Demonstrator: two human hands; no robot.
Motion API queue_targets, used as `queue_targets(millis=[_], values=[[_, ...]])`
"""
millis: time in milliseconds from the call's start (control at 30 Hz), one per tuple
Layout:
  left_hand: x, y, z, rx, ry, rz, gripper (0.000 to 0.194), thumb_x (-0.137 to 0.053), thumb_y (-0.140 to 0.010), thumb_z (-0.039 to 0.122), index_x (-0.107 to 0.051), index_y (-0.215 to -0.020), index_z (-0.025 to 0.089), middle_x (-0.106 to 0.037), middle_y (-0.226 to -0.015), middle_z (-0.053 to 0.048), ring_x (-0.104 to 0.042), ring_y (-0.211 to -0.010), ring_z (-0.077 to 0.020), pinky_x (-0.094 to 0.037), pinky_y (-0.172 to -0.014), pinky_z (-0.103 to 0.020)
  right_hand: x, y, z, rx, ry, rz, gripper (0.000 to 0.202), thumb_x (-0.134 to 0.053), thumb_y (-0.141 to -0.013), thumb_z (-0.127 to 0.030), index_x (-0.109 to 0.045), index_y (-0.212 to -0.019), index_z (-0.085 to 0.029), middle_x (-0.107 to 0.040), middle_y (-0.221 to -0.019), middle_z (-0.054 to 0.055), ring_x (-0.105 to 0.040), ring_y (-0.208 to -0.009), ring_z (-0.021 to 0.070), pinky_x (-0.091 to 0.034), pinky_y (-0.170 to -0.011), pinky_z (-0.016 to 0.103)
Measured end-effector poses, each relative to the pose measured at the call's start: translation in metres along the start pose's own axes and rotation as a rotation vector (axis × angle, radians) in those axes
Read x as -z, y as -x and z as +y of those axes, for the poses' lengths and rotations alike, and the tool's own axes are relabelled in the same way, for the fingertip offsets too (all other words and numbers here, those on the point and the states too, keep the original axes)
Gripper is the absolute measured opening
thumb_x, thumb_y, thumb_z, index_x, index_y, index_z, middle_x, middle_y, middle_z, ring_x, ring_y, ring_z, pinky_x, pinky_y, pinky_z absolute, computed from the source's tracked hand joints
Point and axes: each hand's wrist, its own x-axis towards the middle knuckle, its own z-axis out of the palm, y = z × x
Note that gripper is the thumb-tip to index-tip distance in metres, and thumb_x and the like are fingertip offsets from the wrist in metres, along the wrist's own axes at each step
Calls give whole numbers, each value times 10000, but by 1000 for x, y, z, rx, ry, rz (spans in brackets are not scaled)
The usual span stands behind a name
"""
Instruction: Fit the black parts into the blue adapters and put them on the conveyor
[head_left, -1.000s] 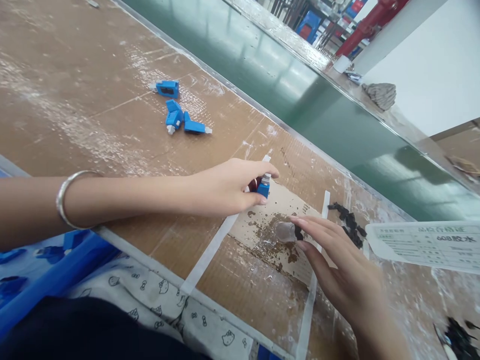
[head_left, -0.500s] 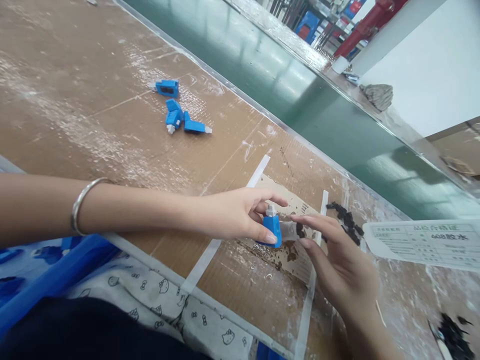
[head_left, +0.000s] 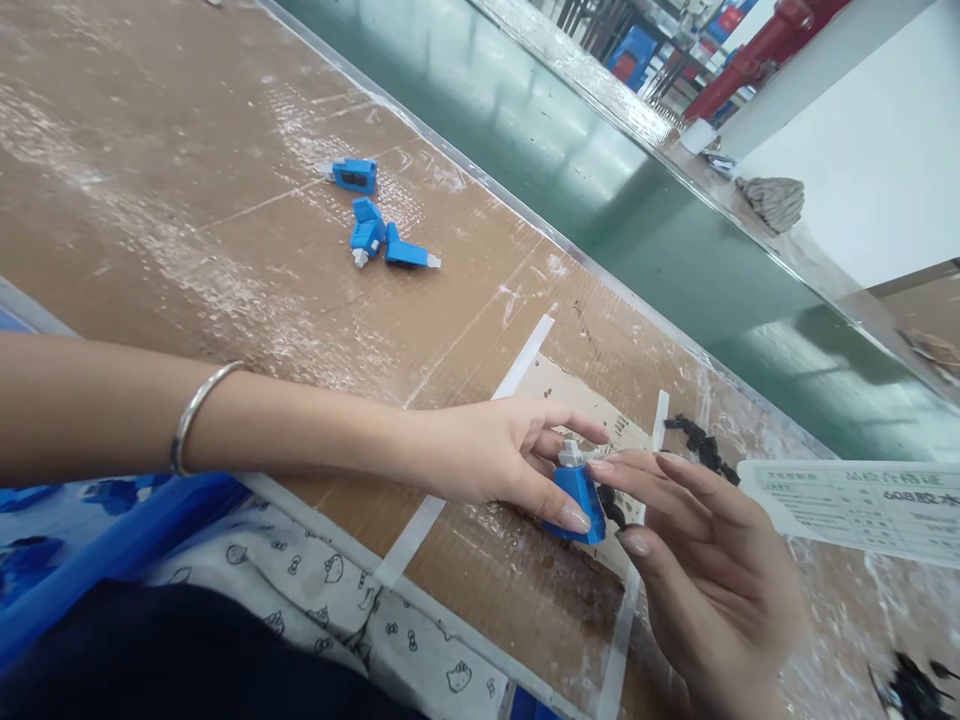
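My left hand (head_left: 502,455) is closed around a blue plastic part (head_left: 581,505), thumb along its near side. A pale grey tip (head_left: 570,453) sticks up from the top of this part. My right hand (head_left: 712,560) is at the part's right side, with a small black piece (head_left: 613,507) between its fingers and thumb. The black piece is close against the blue part; blur hides whether they touch. Under both hands lies a stained cardboard sheet (head_left: 570,385).
Three more blue parts (head_left: 409,254) with pale tips lie further up the cardboard-covered table (head_left: 247,270). Black scraps (head_left: 701,445) sit by a printed label (head_left: 855,505); others (head_left: 915,685) lie at lower right. A green-tinted panel (head_left: 540,180) borders the back, and a blue bin (head_left: 150,550) stands at lower left.
Both hands and the blue part have shifted right and nearer to me. My right fingers have come closer to the part's top. The view has moved slightly too.
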Motion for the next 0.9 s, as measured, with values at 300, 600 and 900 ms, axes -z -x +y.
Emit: queue_targets(millis=[300,600,900], values=[[1,1,-2,-21,23,-23,573,-780,-707,17,-547,-1200,193,-686,-833,57,-667,-773,-90,-521,-738,-245,4,-6,5,81,43,-126,373,-609,-923,-66,-668,-1187,-323,-737,-1225,-14,-624,-1219,189,-559,-970,394],[12,3,2,-57,100,-12,469,-828,-683,60,-597,-1078,166,-698,-775,46,-672,-706,-87,-516,-694,-219,-8,-6,9,460,541,-195,669,-603,-983,-299,-283,-1568,-240,-557,-1484,106,-412,-1458,168,-370,-1145,371],[17,7,30,-208,-449,60,473,-707,-840,543,-608,-1129,182,-639,-959,-33,-624,-773,-137,-506,-727,-293,-3,-3,15,405,424,-19,514,-579,-954,-214,-498,-1461,-237,-544,-1505,36,-457,-1424,198,-453,-1133,319]])
